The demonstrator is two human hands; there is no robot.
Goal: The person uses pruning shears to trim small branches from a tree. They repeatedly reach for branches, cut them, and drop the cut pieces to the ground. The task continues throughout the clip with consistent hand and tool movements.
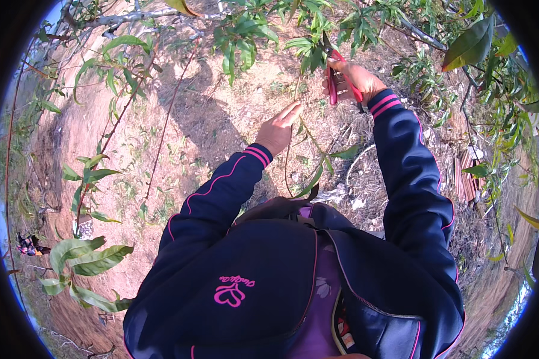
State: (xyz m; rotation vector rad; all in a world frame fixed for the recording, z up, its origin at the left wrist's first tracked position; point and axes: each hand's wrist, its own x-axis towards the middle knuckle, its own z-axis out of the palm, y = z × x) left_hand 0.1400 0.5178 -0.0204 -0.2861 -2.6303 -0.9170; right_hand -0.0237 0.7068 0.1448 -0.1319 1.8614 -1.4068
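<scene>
My right hand (pixel 357 80) is wrapped around pruning shears (pixel 352 85) with red handles. The dark blades point up and away from me, into the green leaves of a hanging leafy shoot (pixel 312 56). The handles are spread apart, but leaves partly hide the blade tips. Lower and to the left, my left hand (pixel 276 130) has its fingers together around a thin leafy twig (pixel 313 140). That twig runs down from the fingertips towards my chest, with a few long narrow leaves. How the fingers pinch it is partly hidden.
A grey branch (pixel 134 17) crosses at the upper left; another branch (pixel 424 38) slopes at the upper right. Thin bare reddish shoots (pixel 168 121) hang on the left. Large leaves (pixel 101 260) come close at the lower left. Dry grass and pale litter (pixel 357 204) lie on the ground.
</scene>
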